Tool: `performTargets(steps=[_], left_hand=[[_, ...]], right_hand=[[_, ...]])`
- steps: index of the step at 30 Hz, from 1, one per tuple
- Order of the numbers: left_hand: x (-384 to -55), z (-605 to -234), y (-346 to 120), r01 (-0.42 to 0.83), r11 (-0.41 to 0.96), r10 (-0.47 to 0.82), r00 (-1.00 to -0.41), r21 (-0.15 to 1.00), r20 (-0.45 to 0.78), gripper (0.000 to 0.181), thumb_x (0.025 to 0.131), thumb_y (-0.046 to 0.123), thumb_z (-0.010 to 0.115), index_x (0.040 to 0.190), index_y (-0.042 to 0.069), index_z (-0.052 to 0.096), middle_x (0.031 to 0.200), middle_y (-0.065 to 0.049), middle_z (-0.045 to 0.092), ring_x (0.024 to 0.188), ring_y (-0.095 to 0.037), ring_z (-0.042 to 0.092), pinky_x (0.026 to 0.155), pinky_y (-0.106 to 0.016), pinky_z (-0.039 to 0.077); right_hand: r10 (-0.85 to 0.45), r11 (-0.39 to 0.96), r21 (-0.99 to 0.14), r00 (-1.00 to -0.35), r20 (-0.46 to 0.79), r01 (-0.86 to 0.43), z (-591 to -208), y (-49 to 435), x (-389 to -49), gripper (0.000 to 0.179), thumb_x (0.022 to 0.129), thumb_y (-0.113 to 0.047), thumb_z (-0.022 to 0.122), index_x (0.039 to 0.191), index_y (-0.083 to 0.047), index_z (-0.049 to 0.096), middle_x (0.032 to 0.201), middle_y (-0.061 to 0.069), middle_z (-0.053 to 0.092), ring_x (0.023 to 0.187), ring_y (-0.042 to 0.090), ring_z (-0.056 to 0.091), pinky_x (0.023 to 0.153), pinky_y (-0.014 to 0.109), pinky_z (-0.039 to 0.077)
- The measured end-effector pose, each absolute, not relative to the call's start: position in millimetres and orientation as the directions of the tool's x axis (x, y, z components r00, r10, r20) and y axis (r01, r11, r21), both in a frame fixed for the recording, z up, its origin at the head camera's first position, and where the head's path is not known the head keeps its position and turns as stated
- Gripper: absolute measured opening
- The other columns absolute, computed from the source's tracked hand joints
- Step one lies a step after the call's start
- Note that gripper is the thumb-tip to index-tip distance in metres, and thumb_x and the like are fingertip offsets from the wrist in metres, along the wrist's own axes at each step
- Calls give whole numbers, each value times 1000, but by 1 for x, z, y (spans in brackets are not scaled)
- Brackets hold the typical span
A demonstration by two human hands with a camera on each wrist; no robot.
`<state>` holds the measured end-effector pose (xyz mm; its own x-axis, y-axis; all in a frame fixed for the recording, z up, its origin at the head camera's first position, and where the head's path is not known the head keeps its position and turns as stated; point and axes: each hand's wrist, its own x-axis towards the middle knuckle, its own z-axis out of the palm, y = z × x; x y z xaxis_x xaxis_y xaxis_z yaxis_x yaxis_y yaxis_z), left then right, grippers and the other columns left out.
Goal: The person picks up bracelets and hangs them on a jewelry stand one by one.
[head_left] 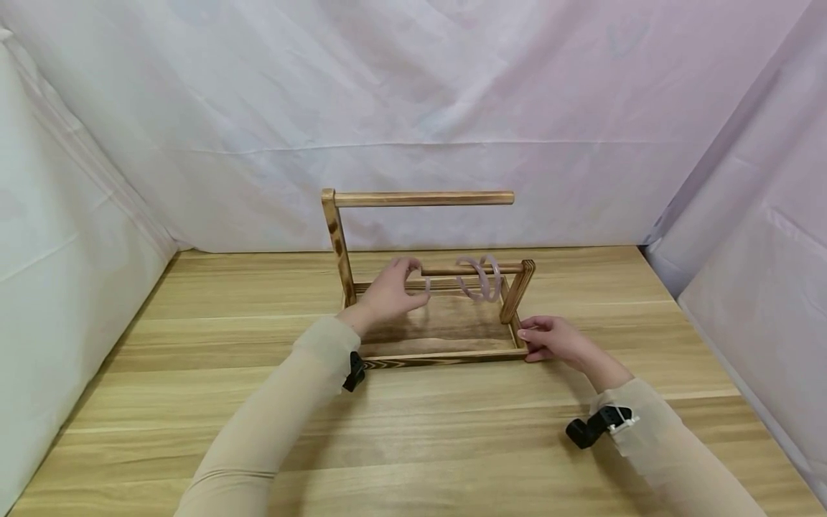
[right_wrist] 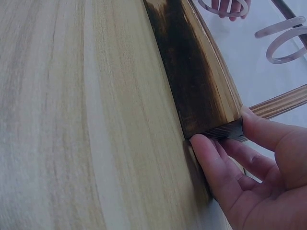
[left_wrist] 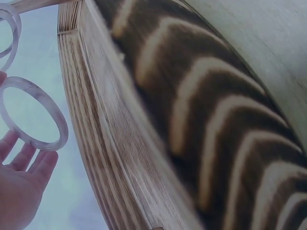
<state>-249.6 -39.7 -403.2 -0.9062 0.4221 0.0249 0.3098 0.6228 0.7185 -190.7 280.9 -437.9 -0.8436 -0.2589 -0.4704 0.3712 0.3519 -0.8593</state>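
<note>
A wooden rack stands on the table, with a shallow tray base (head_left: pixel 446 358), a high rod (head_left: pixel 423 199) and a lower rod (head_left: pixel 442 271). Two pale lilac bangles (head_left: pixel 496 280) hang on the lower rod towards its post. My left hand (head_left: pixel 386 289) pinches a third bangle (left_wrist: pixel 62 128) between thumb and fingers, right by the lower rod's free end. At the base's front right corner, my right hand (head_left: pixel 561 339) grips the wood, thumb on the upper edge and fingers against the outside, as the right wrist view shows.
The left post (head_left: pixel 338 244) rises behind my left hand and carries the high rod above the lower one. A shorter right post (head_left: pixel 518 291) bears the lower rod. White cloth (head_left: pixel 413 108) hangs behind the wood-grain table (head_left: pixel 452 445) and along both sides.
</note>
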Motion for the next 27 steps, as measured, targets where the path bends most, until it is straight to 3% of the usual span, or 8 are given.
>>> performTargets(steps=[6,21,27], left_hand=[[-250,-401,-43,307,601,418,-908,738,37,62,85,34,63,135,6,39,134,-10,41,124,-31,44,101,-43,42],[-249,-403,-51,332,549,427,-900,767,84,58,84,27,66,132,8,40,131,-10,42,113,-32,48,90,-42,47],[-248,-399,-54,347,522,428,-897,779,112,57,84,24,67,132,9,40,131,-12,43,116,-34,48,89,-42,48]], right_hand=[[-259,355,-859,-843,-470,370,-438,281,-190,52,97,-15,49,134,16,30,90,0,52,76,9,54,74,27,57],[-263,362,-852,-836,-482,377,-436,280,-189,53,97,-16,49,135,15,29,92,1,51,79,10,54,75,28,57],[-265,355,-858,-840,-473,371,-437,280,-189,53,97,-16,49,135,16,30,91,0,51,77,9,54,75,27,57]])
